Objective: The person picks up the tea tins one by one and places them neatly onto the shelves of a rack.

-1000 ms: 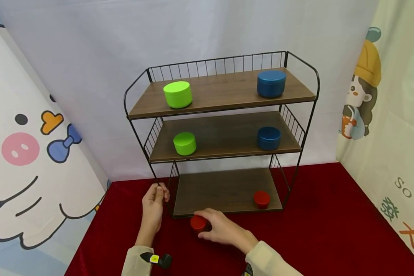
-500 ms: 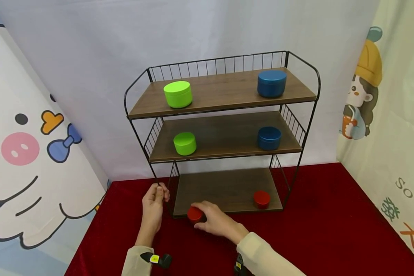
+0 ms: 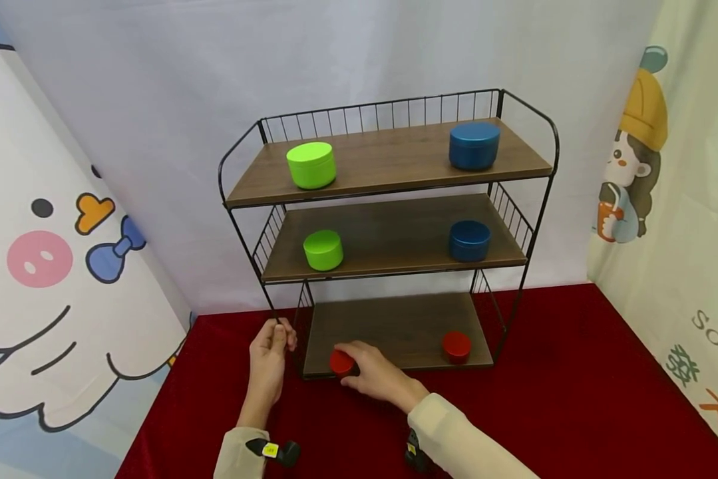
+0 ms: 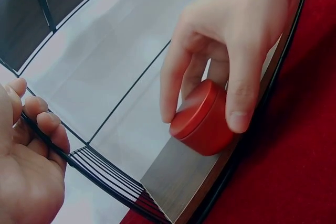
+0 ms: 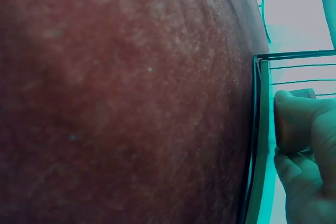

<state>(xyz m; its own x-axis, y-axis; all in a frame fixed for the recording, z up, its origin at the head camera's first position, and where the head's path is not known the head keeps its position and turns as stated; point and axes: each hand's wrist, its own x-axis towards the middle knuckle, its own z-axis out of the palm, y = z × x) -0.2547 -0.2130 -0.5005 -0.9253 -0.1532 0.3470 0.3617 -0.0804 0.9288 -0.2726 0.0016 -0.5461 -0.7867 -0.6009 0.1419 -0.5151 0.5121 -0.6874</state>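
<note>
the right grip (image 3: 375, 376) had fingers and thumb curled round a small red tin (image 3: 341, 362), which sat at the front left edge of the rack's bottom shelf (image 3: 394, 329). the left grip (image 3: 270, 352) pinched the rack's thin black front left leg (image 3: 254, 269). a second red tin (image 3: 456, 346) stood on the same shelf, well apart to the right. the rack stood on a red desk (image 3: 574, 386).

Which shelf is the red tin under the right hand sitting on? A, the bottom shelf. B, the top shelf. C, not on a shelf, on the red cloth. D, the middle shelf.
A: the right hand holds the red tin at the front left edge of the bottom shelf.
</note>
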